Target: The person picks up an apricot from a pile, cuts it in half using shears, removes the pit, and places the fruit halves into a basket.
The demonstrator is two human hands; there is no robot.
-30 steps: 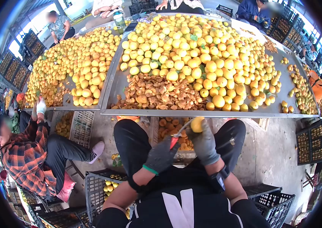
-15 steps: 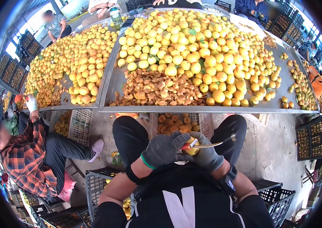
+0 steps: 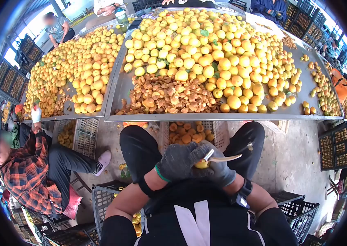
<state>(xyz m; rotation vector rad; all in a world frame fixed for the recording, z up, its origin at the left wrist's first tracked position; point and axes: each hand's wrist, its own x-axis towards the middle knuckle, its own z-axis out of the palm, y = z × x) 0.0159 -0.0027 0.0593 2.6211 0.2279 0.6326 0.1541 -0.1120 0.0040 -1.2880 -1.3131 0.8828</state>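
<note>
The metal table (image 3: pixel 118 96) spans the view ahead of the person, its near edge running left to right. It bears a mound of whole yellow fruit (image 3: pixel 239 61), with a heap of brown scraps (image 3: pixel 173 96) near that edge. Beneath the edge, a light crate (image 3: pixel 220 133) contains orange fruit pieces (image 3: pixel 186 133). Nearer the body, the left hand (image 3: pixel 177 162) and right hand (image 3: pixel 221 167), both gloved, meet between the knees. The left hand is closed around the handle end of the knife (image 3: pixel 227 158), hiding most of the handle. The right hand is curled against the held fruit (image 3: pixel 201 165); its fingertips are obscured. The knife's long axis lies nearly crosswise; its slim, curved blade points to the person's right, passing over the right glove. The held fruit sits between the gloves, just beside the blade's base; its long axis cannot be determined.
</note>
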